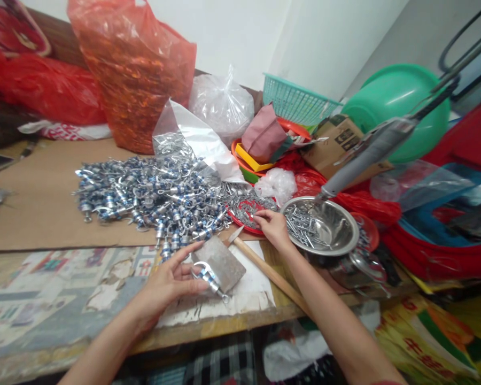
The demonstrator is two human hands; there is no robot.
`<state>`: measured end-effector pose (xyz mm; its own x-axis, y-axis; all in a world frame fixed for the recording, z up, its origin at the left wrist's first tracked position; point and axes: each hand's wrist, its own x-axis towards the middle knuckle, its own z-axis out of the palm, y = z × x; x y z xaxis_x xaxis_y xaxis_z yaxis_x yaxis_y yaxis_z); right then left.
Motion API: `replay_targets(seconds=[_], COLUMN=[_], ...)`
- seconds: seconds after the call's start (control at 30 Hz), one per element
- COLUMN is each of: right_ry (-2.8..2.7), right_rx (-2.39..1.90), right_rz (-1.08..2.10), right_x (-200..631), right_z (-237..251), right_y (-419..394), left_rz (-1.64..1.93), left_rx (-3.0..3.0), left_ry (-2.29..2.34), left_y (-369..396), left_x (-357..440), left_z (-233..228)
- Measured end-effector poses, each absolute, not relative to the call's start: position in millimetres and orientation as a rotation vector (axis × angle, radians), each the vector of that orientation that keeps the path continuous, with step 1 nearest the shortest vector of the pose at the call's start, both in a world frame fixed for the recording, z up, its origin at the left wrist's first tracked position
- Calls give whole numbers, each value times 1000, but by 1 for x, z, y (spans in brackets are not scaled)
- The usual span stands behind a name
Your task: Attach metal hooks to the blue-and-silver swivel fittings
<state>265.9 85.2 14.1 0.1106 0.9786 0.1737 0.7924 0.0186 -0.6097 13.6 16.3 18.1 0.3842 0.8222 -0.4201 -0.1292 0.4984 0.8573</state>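
My left hand (178,280) grips a silver and blue metal hook fitting (208,276) between thumb and fingers. The fitting lies over a flat grey metal block (226,264) near the table's front edge. At the rim of a red dish (244,227) full of small metal pieces, my right hand (273,227) has its thumb and forefinger pinched together; anything between them is too small to make out. A hammer with a wooden handle (270,272) lies under my right forearm, its head beside the block. Left of the dish spreads a big heap of similar hook fittings (144,195).
A steel bowl (348,235) of metal pins stands right of my right hand, under a grey tool handle (353,160). Behind the heap are an orange plastic bag (136,80) and a clear bag (222,104). Brown cardboard (32,214) covers the left side.
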Motion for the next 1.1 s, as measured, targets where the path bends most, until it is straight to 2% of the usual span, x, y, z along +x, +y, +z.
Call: replay_targets(seconds=[0.23, 0.47, 0.67, 0.77, 0.87, 1.0, 1.1], right_ry=[-2018, -2391, -2108, -1830, -1833, -2021, -1933], right_rx=[-1384, -1207, -1174, -1290, -1632, -2002, -1905], right_rz=[937, 691, 687, 522, 302, 418, 479], right_x=[202, 180, 176, 196, 229, 258, 258], right_z=[34, 44, 25, 22, 16, 1, 7], right_y=[26, 27, 27, 15, 1, -12, -20], left_rz=[701, 718, 736, 737, 732, 739, 736], left_rx=[841, 863, 866, 859, 855, 870, 879], left_ry=[996, 967, 947, 954, 953, 958, 966], left_y=[14, 14, 15, 15, 15, 15, 16], left_x=[14, 15, 14, 13, 13, 13, 13], left_z=[23, 23, 19, 20, 22, 21, 19])
